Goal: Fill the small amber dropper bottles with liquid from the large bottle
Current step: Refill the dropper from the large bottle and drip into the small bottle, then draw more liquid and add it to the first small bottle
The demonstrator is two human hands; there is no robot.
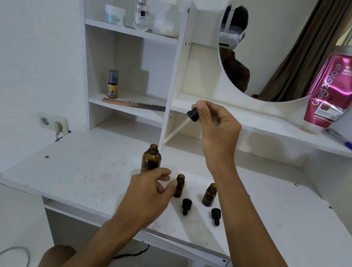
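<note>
Black dropper (pixel 193 115) pinched in right hand (pixel 219 128); left hand (pixel 150 189) relaxed beside small bottle (pixel 179 186).

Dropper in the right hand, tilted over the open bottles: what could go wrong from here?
1. The dropper, pinched by the right hand, hangs tilted with its tip just beside the large bottle's mouth. A drop could land on the desk.
2. The left hand crowds the nearer small bottle, which stands open. A nudge might tip it.
3. That bottle's neck is narrow, so the liquid could easily miss.
</note>
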